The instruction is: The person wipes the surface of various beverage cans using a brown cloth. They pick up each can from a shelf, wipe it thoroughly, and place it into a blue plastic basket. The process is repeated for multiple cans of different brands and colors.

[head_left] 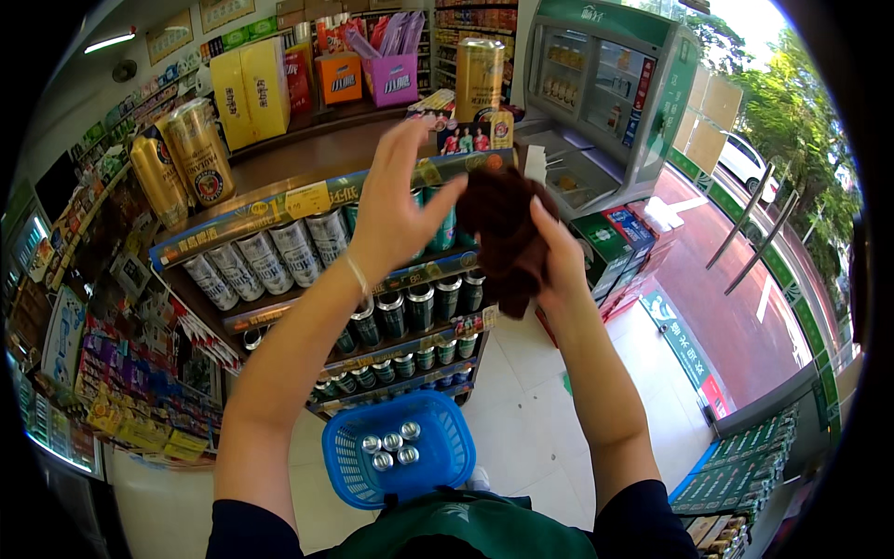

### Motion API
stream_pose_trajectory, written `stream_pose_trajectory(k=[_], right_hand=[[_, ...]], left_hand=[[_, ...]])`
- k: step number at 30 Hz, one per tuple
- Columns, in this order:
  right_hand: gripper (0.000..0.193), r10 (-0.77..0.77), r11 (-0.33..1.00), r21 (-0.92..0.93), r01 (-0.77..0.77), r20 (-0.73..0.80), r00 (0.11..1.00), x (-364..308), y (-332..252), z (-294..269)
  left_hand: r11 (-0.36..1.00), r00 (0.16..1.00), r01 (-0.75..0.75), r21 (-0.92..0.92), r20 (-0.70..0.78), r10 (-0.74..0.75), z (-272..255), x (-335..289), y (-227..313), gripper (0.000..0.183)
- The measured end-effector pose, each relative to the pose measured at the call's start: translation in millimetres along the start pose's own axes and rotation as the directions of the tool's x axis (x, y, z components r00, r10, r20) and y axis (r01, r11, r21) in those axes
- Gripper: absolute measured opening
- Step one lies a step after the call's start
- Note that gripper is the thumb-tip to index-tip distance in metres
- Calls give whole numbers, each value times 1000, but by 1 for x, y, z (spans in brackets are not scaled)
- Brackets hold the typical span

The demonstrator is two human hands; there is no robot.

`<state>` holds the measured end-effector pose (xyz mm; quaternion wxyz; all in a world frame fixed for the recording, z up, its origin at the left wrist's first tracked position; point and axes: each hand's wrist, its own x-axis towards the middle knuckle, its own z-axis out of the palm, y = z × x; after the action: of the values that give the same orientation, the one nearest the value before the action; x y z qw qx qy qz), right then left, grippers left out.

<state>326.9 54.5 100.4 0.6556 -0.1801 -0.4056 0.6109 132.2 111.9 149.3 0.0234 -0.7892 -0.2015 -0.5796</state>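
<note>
We wear a dark navy top with short sleeves [251, 533] and, over it, a green apron [521, 527] bearing a small pale emblem [456, 511]. A thin, light-coloured band [356, 275] circles our left wrist. Our left hand [386, 222] and right hand [564, 263] are bare, as are both forearms [605, 391].

Display shelf [307, 149]: pale characters on its blue front strip [200, 239], figures on the yellow price tag [305, 198] fixed to that strip, dark lettering on the silver cans [270, 261] below. On top of the shelf, dark characters on the yellow box [250, 91], white ones on the orange box [339, 78] and purple box [391, 80], round emblem and lettering on the gold cans [203, 154] at its left end. Right of the shelf, white lettering on the fridge's green header [590, 13] and white characters on the teal floor strip [680, 345].
</note>
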Motion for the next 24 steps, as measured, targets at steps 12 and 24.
stream_pose_trajectory(k=[12,24], right_hand=[[35,-147,979,104,172,-214,966,73,-45,1],[43,-335,940,15,341,-155,929,17,-47,30]], left_hand=[[777,849,506,-376,55,-526,129,128,-111,70],[977,917,29,-212,-382,-111,27,102,-29,63]])
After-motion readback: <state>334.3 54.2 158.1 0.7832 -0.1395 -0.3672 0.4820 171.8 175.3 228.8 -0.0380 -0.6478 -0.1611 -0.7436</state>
